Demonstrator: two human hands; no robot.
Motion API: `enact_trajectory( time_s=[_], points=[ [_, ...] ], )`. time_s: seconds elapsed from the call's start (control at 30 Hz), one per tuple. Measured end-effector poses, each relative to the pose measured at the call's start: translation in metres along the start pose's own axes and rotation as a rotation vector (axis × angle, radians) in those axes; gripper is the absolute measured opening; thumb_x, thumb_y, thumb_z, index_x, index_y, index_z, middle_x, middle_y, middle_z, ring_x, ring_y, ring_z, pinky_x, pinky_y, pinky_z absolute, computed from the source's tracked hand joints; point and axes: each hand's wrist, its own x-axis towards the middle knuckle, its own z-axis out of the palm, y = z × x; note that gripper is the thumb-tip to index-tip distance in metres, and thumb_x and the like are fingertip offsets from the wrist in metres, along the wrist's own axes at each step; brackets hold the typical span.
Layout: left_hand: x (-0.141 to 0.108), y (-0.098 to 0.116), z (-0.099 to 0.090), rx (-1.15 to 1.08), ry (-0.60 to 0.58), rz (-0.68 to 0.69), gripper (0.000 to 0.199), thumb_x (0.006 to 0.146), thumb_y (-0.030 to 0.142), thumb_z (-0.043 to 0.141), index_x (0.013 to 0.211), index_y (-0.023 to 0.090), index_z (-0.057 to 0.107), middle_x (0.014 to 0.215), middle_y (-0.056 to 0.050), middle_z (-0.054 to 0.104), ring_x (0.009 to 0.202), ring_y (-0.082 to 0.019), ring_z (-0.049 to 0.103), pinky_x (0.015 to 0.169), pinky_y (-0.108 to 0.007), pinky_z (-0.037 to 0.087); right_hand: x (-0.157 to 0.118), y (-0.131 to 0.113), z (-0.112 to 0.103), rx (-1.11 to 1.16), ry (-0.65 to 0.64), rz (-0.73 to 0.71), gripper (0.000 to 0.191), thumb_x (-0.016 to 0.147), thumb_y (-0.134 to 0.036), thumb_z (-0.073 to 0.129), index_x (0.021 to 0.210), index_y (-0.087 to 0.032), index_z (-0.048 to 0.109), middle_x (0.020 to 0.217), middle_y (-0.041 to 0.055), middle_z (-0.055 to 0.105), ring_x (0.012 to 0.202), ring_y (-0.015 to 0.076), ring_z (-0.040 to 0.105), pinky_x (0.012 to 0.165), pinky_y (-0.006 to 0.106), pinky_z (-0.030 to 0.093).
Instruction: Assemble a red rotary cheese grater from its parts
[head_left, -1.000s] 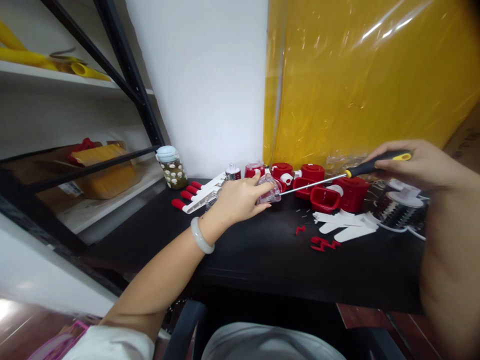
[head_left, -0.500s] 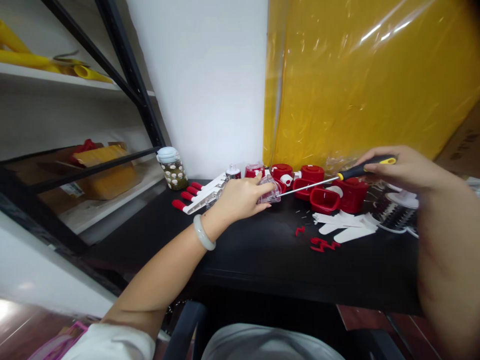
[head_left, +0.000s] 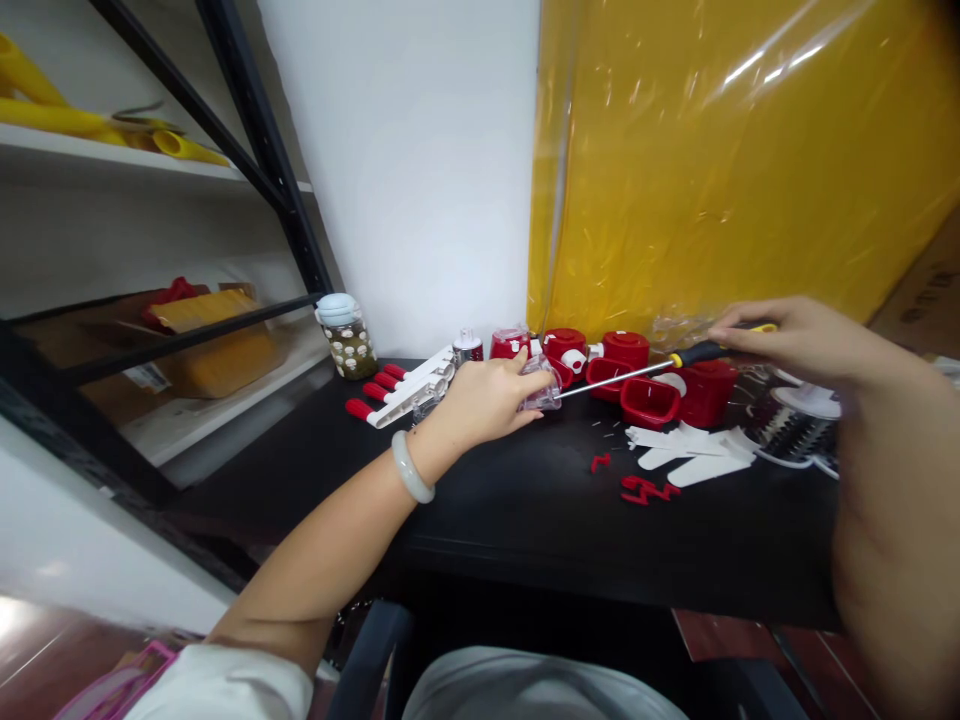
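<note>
My left hand (head_left: 491,398) is closed round a clear plastic part (head_left: 546,388), which lies on its side just over the black table; my fingers cover much of it. In my right hand (head_left: 795,335) is a screwdriver (head_left: 701,353) with a black and yellow handle, held by the fingers. Its long metal shaft slants down to the left, and the tip meets the open end of the clear part. Behind the shaft stand several red plastic housings (head_left: 651,400). Left of my left hand lie white handles with red ends (head_left: 394,390).
White flat strips (head_left: 697,455) and small red pieces (head_left: 646,490) lie on the black table (head_left: 525,520). Drum graters (head_left: 795,425) stand at the right. A jar with a pale blue lid (head_left: 345,338) is at the back left, beside a metal shelf (head_left: 292,240).
My right hand has shifted slightly left and rolled on the screwdriver handle, covering more of its yellow end. The left hand keeps its hold on the clear part.
</note>
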Motion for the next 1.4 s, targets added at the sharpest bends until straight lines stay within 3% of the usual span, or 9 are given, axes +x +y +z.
enact_trajectory(
  time_s=[0.13, 0.27, 0.47, 0.6, 0.8, 1.03, 1.1, 1.2, 1.4],
  points=[
    [-0.003, 0.001, 0.000, 0.030, -0.005, 0.003, 0.043, 0.083, 0.047, 0.067, 0.122, 0.031, 0.061, 0.124, -0.012, 0.064, 0.086, -0.025, 0.069, 0.060, -0.031, 0.050, -0.006, -0.006, 0.009, -0.095, -0.057, 0.129, 0.057, 0.072, -0.068, 0.067, 0.101, -0.020, 0.070, 0.073, 0.0042, 0.066, 0.052, 0.0125, 0.053, 0.046, 0.025, 0.037],
    [-0.009, 0.001, 0.002, 0.035, -0.005, 0.027, 0.038, 0.084, 0.041, 0.067, 0.120, 0.029, 0.062, 0.130, -0.015, 0.062, 0.092, -0.027, 0.070, 0.065, -0.033, 0.053, -0.027, -0.003, 0.028, -0.145, 0.017, 0.198, 0.055, 0.084, -0.072, 0.047, 0.097, -0.021, 0.063, 0.061, 0.0006, 0.053, 0.050, 0.0156, 0.051, 0.046, 0.028, 0.039],
    [-0.016, 0.001, 0.006, 0.010, 0.046, 0.048, 0.030, 0.086, 0.035, 0.066, 0.115, 0.028, 0.064, 0.133, -0.016, 0.061, 0.105, -0.030, 0.068, 0.076, -0.038, 0.056, -0.060, 0.033, 0.040, 0.386, -0.120, 0.089, 0.034, 0.073, -0.041, 0.071, 0.097, -0.032, 0.048, 0.097, 0.0006, 0.055, 0.078, 0.0194, 0.058, 0.065, 0.030, 0.050],
    [-0.018, 0.002, 0.006, 0.046, 0.050, 0.060, 0.029, 0.086, 0.033, 0.066, 0.114, 0.027, 0.064, 0.132, -0.017, 0.062, 0.104, -0.029, 0.069, 0.079, -0.040, 0.057, -0.063, 0.047, 0.037, 0.406, -0.214, 0.103, 0.032, 0.080, -0.052, 0.063, 0.101, -0.034, 0.047, 0.074, -0.0011, 0.054, 0.066, 0.0214, 0.056, 0.061, 0.034, 0.046],
    [-0.019, 0.005, 0.006, 0.081, 0.053, 0.073, 0.026, 0.088, 0.032, 0.063, 0.113, 0.027, 0.065, 0.133, -0.018, 0.061, 0.105, -0.030, 0.069, 0.079, -0.040, 0.057, -0.056, 0.044, 0.051, 0.316, -0.166, 0.176, 0.040, 0.090, -0.067, 0.035, 0.102, -0.031, 0.049, 0.058, -0.0008, 0.055, 0.046, 0.0189, 0.045, 0.048, 0.034, 0.035],
    [-0.021, 0.001, 0.009, 0.064, 0.057, 0.057, 0.027, 0.088, 0.033, 0.063, 0.114, 0.028, 0.065, 0.135, -0.016, 0.061, 0.107, -0.030, 0.068, 0.080, -0.040, 0.057, -0.063, 0.047, 0.049, 0.525, -0.169, 0.180, 0.035, 0.074, -0.040, 0.068, 0.102, -0.036, 0.048, 0.118, 0.0016, 0.056, 0.091, 0.0228, 0.063, 0.074, 0.032, 0.053],
    [-0.022, 0.001, 0.009, 0.067, 0.061, 0.059, 0.026, 0.088, 0.033, 0.062, 0.114, 0.028, 0.065, 0.135, -0.016, 0.060, 0.106, -0.030, 0.068, 0.080, -0.041, 0.057, -0.065, 0.048, 0.045, 0.580, -0.198, 0.148, 0.033, 0.075, -0.037, 0.071, 0.100, -0.035, 0.049, 0.111, 0.0022, 0.059, 0.091, 0.0219, 0.064, 0.077, 0.031, 0.053],
    [-0.022, 0.002, 0.011, 0.077, 0.059, 0.075, 0.027, 0.088, 0.034, 0.063, 0.114, 0.027, 0.065, 0.133, -0.017, 0.061, 0.105, -0.030, 0.069, 0.080, -0.041, 0.057, -0.063, 0.049, 0.046, 0.575, -0.223, 0.166, 0.025, 0.086, -0.050, 0.061, 0.100, -0.032, 0.050, 0.080, 0.0008, 0.063, 0.064, 0.0172, 0.060, 0.060, 0.029, 0.049],
    [-0.021, 0.004, 0.015, 0.105, 0.065, 0.108, 0.026, 0.087, 0.034, 0.065, 0.112, 0.026, 0.065, 0.135, -0.018, 0.060, 0.105, -0.029, 0.069, 0.080, -0.039, 0.057, -0.056, 0.053, 0.061, 0.482, -0.079, 0.191, 0.050, 0.088, -0.071, 0.041, 0.098, -0.024, 0.055, 0.047, -0.0036, 0.052, 0.035, 0.0104, 0.042, 0.037, 0.020, 0.030]
  ],
)
